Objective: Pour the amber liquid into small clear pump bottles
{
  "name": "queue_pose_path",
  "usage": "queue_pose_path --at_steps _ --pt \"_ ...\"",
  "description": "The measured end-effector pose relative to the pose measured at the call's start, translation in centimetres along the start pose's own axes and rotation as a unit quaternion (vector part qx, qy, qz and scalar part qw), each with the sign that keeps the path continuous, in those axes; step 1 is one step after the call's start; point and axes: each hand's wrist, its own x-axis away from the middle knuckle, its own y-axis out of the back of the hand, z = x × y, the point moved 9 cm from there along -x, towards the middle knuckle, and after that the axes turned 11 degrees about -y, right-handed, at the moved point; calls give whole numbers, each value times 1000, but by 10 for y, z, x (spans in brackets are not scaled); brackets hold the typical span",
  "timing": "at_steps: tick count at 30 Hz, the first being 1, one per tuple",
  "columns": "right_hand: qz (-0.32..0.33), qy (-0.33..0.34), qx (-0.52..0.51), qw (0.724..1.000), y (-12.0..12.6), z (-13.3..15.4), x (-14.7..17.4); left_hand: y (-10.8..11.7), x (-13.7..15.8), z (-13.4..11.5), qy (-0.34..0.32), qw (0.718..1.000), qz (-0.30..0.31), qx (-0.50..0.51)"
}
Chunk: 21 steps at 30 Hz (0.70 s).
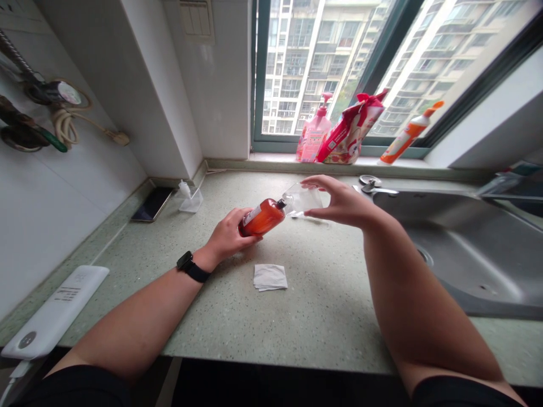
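My left hand (234,233) is wrapped round an amber bottle (268,216), which is tilted with its dark threaded neck up to the right. Against that neck is the mouth of a clear bottle (306,199), lying nearly on its side above the counter. My right hand (330,198) grips the clear bottle by its far end, thumb below and fingers above. Whether liquid is passing between the two necks I cannot tell. Below them on the counter lies a folded white tissue (270,277). A small clear open box with a white pump head (190,199) stands behind my left hand.
A phone (153,204) lies by the left wall, and a white power bank (57,311) with a cable at front left. The steel sink (445,226) is on the right. Along the windowsill stand a pink pump bottle (314,135), a red pouch (351,133) and an orange bottle (405,140).
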Motion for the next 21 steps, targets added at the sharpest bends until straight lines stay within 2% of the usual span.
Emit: queue_pose_path --at_steps 10,21 --pt "-4 16 38 999 4 12 2 -1 -2 0 5 1000 22 7" --pt "-17 24 72 997 4 20 4 -1 -1 0 11 1000 19 -5"
